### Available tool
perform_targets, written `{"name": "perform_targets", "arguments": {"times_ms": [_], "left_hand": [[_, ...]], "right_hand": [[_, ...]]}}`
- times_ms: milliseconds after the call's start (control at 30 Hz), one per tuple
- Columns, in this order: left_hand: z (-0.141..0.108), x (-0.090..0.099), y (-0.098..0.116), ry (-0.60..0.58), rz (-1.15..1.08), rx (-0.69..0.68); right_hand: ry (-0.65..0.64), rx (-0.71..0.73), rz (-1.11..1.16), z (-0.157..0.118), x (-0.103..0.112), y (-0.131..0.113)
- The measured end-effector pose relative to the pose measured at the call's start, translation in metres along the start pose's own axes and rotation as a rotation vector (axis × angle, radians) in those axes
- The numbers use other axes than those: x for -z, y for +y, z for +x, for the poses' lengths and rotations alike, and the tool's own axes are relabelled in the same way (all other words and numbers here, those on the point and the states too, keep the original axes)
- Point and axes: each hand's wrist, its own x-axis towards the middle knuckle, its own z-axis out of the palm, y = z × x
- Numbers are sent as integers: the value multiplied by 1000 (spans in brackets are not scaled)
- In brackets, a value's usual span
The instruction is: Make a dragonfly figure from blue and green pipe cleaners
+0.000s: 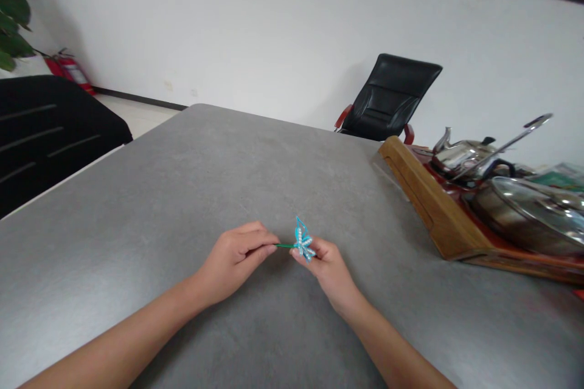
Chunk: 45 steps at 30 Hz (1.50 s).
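Between my two hands is a small artificial flower (302, 242) with blue wire-edged petals, white bead-like rows along them and a thin green stem. My left hand (241, 252) pinches the stem between thumb and fingers, to the left of the bloom. At the blossom end, my right hand (326, 261) is closed with its thumb and fingertips on the blue petals. The flower lies roughly sideways, its bloom towards the right. Fingers hide part of the stem and some of the petals.
The grey table (182, 182) spreads beneath my hands. On the right, a wooden tea tray (413, 194) carries a metal kettle (460, 155) and a lidded pot (533, 213). Black chairs (387, 97) stand beyond the table and at the left; fire extinguishers (73, 70) sit by the wall.
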Motion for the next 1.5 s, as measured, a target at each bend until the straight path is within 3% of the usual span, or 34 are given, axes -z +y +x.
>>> {"name": "perform_targets", "arguments": {"times_ms": [267,733,1000,1167,1500], "left_hand": [[-2,1,-3,-102,159,-147],[-1,2,-4,-211,567,-344],[-1,2,-8,-124,730,-337],[-2,2,-11,-60,760,-281],[-2,2,-7,-76,807,-321]], "right_hand": [[-42,-111,157,1,8,-6],[-71,-125,183,0,14,-12],[26,133,-191,-10,14,-25],[122,394,-517,-22,8,-34],[147,637,-761,-31,2,-32]]}}
